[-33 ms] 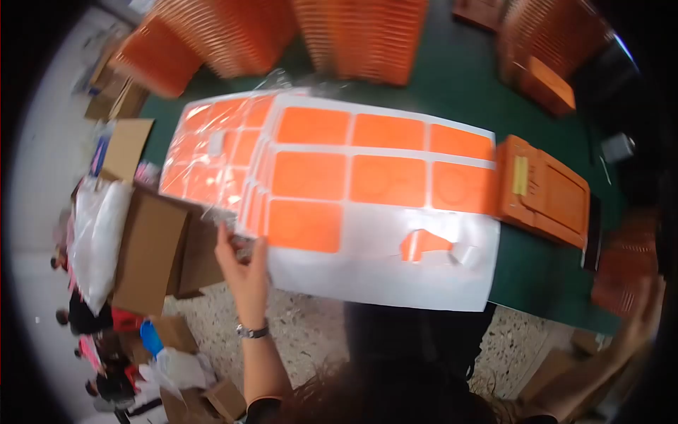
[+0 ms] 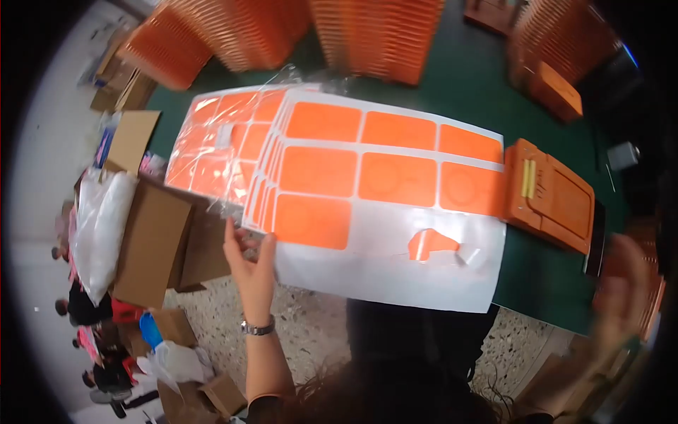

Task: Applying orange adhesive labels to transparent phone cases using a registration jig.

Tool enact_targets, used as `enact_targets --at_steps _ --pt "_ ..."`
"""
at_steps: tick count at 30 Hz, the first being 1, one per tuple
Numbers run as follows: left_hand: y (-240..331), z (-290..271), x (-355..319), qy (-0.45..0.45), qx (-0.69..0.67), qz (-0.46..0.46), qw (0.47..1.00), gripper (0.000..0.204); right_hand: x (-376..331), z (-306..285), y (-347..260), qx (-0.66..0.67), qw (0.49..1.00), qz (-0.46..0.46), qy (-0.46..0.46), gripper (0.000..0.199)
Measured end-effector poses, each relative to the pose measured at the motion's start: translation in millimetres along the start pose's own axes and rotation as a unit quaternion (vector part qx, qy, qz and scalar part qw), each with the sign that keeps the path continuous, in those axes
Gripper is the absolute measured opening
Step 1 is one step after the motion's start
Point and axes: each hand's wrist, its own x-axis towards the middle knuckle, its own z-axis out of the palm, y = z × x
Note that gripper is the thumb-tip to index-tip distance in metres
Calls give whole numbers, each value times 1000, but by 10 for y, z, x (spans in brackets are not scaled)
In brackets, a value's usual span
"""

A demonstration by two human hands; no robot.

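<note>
Left hand [image 2: 253, 274] at near-left edge of orange-label sheets [image 2: 321, 171] — grip spread; right hand [image 2: 624, 300] at right, blurred — grip unreadable.

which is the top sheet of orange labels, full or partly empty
Partly empty: seven orange labels sit on the top sheet; its lower right is mostly white.

Table [image 2: 466, 81]: green top, edges bowed by the lens. Floor [image 2: 311, 346]: pale, with dark speckles. Wall [image 2: 35, 184]: light grey, at the far left. Open cardboard box [image 2: 152, 244] beside the table's left end, white plastic bag [image 2: 106, 230] against it. Beyond, several people [image 2: 92, 311], details too small to tell. Lighting: floor evenly lit; right margin dark.
</note>
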Motion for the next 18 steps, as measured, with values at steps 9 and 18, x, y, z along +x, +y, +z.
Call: enact_targets --at_steps 9,18 --pt "210 -340 -208 -165 -268 -237 919 23 -218 3015 -1086 202 893 -294 -274 29" --pt "430 -405 -237 -195 -199 -203 939 20 -249 3224 -1256 118 902 -334 -248 25"
